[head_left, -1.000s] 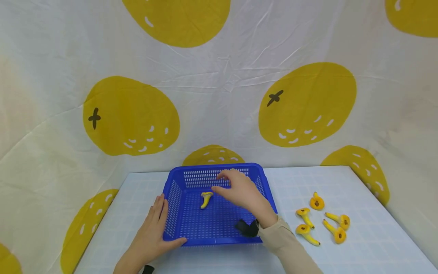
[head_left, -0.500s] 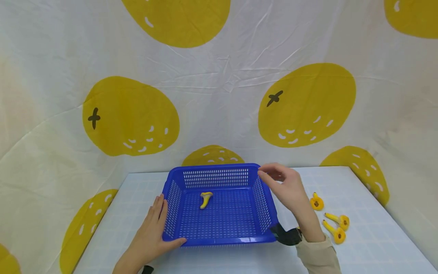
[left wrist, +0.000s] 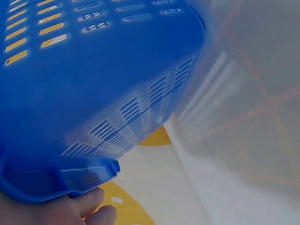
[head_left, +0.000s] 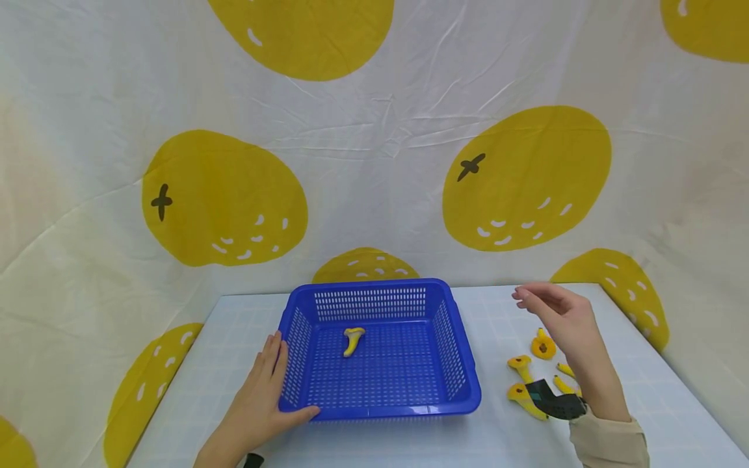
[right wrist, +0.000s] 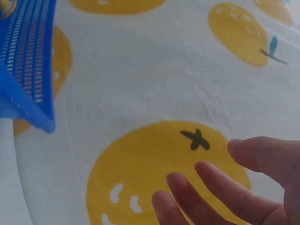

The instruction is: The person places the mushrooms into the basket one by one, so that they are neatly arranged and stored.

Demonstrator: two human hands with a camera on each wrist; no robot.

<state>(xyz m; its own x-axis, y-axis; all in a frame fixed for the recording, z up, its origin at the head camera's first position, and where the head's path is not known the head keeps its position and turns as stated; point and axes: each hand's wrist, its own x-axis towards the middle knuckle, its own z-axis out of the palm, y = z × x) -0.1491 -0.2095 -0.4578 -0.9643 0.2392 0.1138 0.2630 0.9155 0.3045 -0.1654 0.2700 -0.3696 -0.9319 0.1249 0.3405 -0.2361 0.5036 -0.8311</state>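
Observation:
A blue plastic basket (head_left: 380,411) with slotted walls stands on the table. Inside it lies one yellow trumpet-shaped mushroom (head_left: 352,340), left of the middle. My left hand (head_left: 255,394) rests on the basket's front left corner, fingers straight along the left side and thumb on the front rim; the left wrist view has its fingertips (left wrist: 107,214) by the rim. Right of the basket, my right hand (head_left: 563,318) hovers with nothing in it, fingers and thumb apart. Near and below it lie several more yellow mushrooms (head_left: 543,346), some partly hidden by the wrist and its black strap (head_left: 556,399).
A pale checked cloth covers the table (head_left: 193,390). Behind it hangs a white curtain (head_left: 374,195) printed with large yellow fruit, close to the basket's far rim.
My right hand has moved right, from above the basket to over the table near the loose mushrooms. The left hand, the basket and the mushroom inside have stayed put.

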